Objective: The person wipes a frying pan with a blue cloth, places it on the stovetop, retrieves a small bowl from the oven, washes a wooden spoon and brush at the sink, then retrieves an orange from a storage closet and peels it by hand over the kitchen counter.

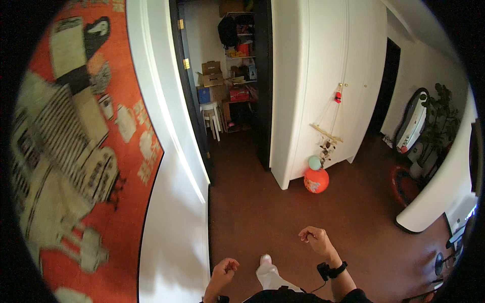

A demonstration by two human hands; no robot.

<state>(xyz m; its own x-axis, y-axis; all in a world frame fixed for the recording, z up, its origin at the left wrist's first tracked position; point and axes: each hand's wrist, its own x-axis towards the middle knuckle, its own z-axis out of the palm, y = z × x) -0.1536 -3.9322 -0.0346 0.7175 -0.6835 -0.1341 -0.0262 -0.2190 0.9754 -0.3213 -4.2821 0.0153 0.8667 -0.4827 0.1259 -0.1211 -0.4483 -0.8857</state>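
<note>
My left hand (224, 272) is at the bottom, beside the white wall (172, 242), with its fingers loosely bent and nothing in them. Farther right, my right hand (317, 239) hangs over the brown floor (246, 216), empty too, fingers half curled but not closed into a fist. A black strap with a small device (329, 270) sits on the right wrist, and a cable runs from it. Between the hands, one leg in white trousers (271, 274) steps forward. Ahead stand a white wardrobe (326, 49) and an open doorway with a dark frame (264, 94).
Against the wardrobe's foot rests a red ball (316, 181) beneath a pale green ball (314, 163). A driftwood hanging (326, 132) dangles from its knob. White stools (210, 115) and loaded shelves (242, 79) stand beyond the doorway. A rounded white partition (420, 214) juts in at right.
</note>
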